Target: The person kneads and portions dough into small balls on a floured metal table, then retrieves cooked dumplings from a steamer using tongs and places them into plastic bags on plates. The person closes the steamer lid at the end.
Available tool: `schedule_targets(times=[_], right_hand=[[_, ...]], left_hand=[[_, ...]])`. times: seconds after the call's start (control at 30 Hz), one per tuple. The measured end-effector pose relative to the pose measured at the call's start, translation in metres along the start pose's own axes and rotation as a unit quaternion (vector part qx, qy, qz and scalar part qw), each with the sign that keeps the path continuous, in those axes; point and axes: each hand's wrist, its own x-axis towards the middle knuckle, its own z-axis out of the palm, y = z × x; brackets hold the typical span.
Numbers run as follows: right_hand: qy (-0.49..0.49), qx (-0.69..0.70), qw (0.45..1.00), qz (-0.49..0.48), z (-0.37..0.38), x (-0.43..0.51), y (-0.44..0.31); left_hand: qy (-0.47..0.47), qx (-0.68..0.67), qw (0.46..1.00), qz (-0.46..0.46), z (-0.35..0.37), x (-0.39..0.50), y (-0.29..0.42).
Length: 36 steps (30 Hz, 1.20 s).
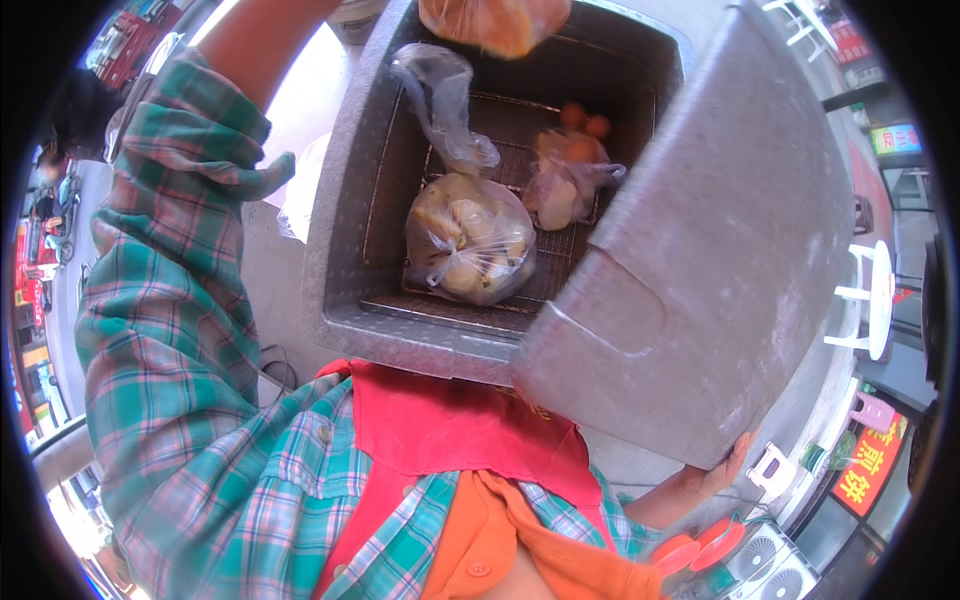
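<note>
My left hand is out of view; its forearm (262, 45) leaves the picture at the top left. My right hand (726, 466) grips the lower right edge of a large grey foam lid (720, 247), tilted over the right side of a grey foam insulated box (420, 349). On the wire rack (559, 244) inside sits a knotted clear plastic bag of pale, bun-like food (472, 240). Behind it to the right lie a smaller bag of food (559, 180) and several brown egg-like things (574, 116). A blurred bag with orange contents (495, 26) hangs over the box's far edge; its holder is hidden.
A white plastic bag (304, 187) lies left of the box. White stools (772, 469), a white table (877, 300), red plastic basins (697, 551) and outdoor fan units (772, 566) stand to the right. Red vehicles (34, 259) and a person (49, 176) are far left.
</note>
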Motion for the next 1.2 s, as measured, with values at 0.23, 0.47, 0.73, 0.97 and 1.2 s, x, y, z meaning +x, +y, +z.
schedule_targets(times=[0.23,0.47,0.73,0.97,1.2], right_hand=[[-0.182,0.045,0.982,0.036,0.012,0.015,-0.001],[-0.117,-0.001,0.993,0.022,0.043,0.019,0.003],[-0.087,-0.088,0.992,0.021,-0.016,0.066,-0.033],[0.000,-0.484,0.865,-0.133,-0.175,0.177,-0.111],[-0.235,-0.356,0.838,-0.341,0.056,-0.052,-0.115]], left_hand=[[0.048,0.458,0.884,-0.078,-0.072,-0.042,0.106],[0.081,-0.015,0.993,-0.081,-0.121,-0.195,0.002],[0.145,-0.073,0.875,-0.455,0.011,-0.222,-0.028],[0.035,-0.111,0.856,-0.503,0.102,-0.207,-0.079],[0.146,-0.232,0.813,-0.513,0.150,-0.218,-0.065]])
